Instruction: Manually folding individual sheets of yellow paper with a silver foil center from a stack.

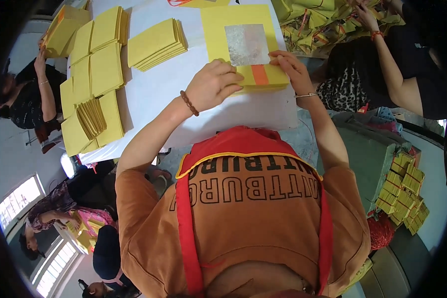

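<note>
In front of me on the white table lies a yellow paper sheet (213, 30) bearing a silver foil square (246, 44). Its near part is folded up over the foil's lower edge, and an orange strip (260, 75) crosses that fold. More yellow sheets are stacked beneath it. My left hand (214, 84) is curled at the fold's left end, fingertips closed on the paper. At the right end, my right hand (294, 72) grips the fold's edge between thumb and fingers. Partly hidden are the fingertips of both hands.
A fanned stack of folded yellow papers (156, 43) and several larger piles (107, 69) cover the table's left side. Loose yellow papers (318, 25) heap at the far right. Co-workers sit at left and right. Tied yellow bundles (402, 191) hang beside a green box (360, 154).
</note>
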The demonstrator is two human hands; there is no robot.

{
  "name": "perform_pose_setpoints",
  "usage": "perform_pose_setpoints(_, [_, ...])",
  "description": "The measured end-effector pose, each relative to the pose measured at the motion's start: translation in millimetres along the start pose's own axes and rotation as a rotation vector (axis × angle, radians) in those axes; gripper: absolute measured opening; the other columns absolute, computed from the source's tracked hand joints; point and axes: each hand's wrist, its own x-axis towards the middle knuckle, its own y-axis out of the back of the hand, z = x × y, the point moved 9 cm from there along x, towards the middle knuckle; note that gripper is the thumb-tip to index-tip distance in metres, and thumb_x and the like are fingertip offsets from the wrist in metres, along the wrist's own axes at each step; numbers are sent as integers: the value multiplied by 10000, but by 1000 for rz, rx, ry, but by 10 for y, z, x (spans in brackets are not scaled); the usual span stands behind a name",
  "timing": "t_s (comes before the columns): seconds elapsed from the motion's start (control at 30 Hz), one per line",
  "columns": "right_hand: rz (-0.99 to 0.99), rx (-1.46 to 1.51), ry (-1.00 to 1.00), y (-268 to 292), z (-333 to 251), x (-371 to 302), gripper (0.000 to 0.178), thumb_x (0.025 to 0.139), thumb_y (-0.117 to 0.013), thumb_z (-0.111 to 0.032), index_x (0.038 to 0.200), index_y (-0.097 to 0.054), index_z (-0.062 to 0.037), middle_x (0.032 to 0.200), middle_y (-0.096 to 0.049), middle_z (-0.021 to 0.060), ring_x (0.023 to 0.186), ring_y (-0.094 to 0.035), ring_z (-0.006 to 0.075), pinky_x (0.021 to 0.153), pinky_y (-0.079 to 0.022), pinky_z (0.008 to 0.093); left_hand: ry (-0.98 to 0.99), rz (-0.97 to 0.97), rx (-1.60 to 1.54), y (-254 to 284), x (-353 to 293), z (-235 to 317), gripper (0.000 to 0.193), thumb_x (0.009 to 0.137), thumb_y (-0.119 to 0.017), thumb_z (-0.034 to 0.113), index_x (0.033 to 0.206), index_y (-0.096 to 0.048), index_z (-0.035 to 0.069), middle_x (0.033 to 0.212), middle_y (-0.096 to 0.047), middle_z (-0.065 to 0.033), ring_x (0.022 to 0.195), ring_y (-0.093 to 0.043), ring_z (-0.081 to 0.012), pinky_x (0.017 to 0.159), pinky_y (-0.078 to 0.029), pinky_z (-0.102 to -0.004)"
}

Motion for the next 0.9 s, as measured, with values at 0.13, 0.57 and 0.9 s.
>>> perform_pose_setpoints(0.13, [23, 152, -44, 13, 34, -5, 316, 909, -461, -234, 901, -645, 23, 1098, -571, 64, 1068, -462, 164, 931, -335, 282, 88, 63, -145, 72, 38, -76, 163, 795, -599, 196, 827, -634, 39, 786, -578, -85, 785, -524, -247, 702, -438, -333])
perform_pose_setpoints(0.57, [22, 145, 5, -4, 4, -4, 351, 922, -436, -247, 871, -650, 26, 1089, -578, 72, 1070, -465, 172, 940, -329, 280, 391, -50, -261, -14, 47, -269, 137, 772, -578, 160, 769, -616, 28, 677, -568, -79, 686, -539, -234, 623, -437, -332])
perform_pose_setpoints(0.9, [9, 220, -71, -10, 80, -5, 453, 949, -322, -310, 903, -632, 18, 1142, -537, 94, 1065, -470, 199, 942, -328, 303, 449, -72, -284, -66, 53, -323, 134, 720, -557, 144, 750, -621, 30, 657, -564, -69, 658, -541, -208, 596, -431, -319])
